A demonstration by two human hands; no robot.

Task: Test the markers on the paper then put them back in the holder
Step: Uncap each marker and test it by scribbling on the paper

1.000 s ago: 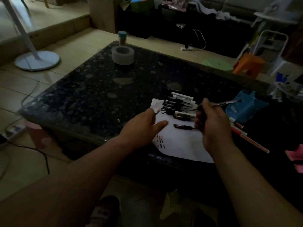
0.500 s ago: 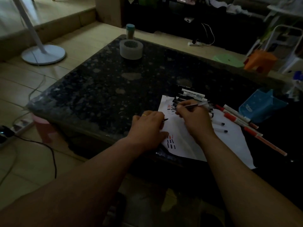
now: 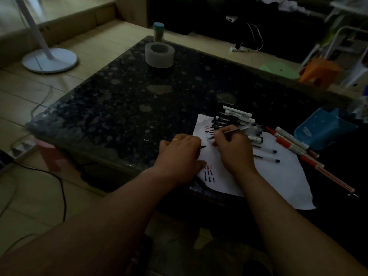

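A white sheet of paper [image 3: 282, 176] with short red and black test strokes lies at the near right of the dark stone table [image 3: 139, 100]. My right hand [image 3: 233, 150] grips a thin pen [image 3: 235, 130], its tip touching the paper near the upper strokes. My left hand [image 3: 179, 156] rests on the paper's left edge and holds a small dark pen cap [image 3: 203, 147]. A pile of black and white markers [image 3: 235, 118] lies at the sheet's far edge. Red markers [image 3: 288, 144] lie to the right. The blue holder [image 3: 324, 130] lies tipped beyond them.
A roll of tape [image 3: 159, 54] and a small teal-capped bottle [image 3: 158, 31] stand at the table's far left. Two thin pens [image 3: 266, 154] lie on the paper. A fan base [image 3: 49, 59] and cables are on the floor at left; orange stool [image 3: 318, 72] at right.
My right hand came down from above the table with the pen and set its tip on the paper. My left hand settled on the sheet's left edge. The camera tilted slightly.
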